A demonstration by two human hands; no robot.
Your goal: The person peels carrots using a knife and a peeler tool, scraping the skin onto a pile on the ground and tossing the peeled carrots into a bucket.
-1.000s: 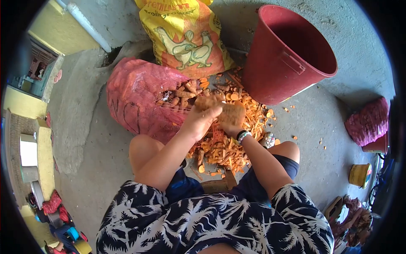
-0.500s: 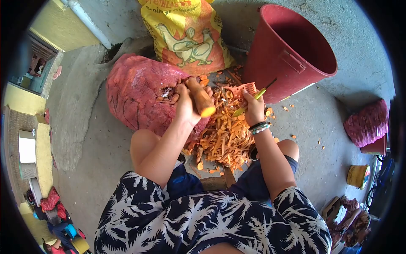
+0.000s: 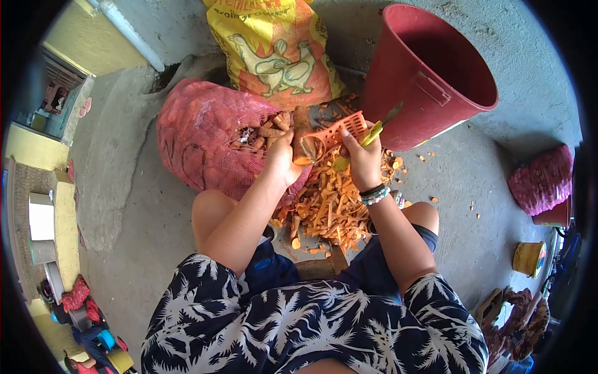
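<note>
Carrot (image 3: 303,124) in left fingers (image 3: 284,143), peeler (image 3: 339,131) against it

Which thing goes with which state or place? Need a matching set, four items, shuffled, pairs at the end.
Things:
1. Tall red plastic bucket
2. Orange perforated plastic tool
3. Pink mesh sack
4. Long brown-skinned root with an orange cut end

States and places:
A. Held in the left hand
B. Open, with brown roots showing at its mouth
C. Standing to the right of the yellow printed sack
D. Held in the right hand

Pairs: 1-C, 2-D, 3-B, 4-A
</note>
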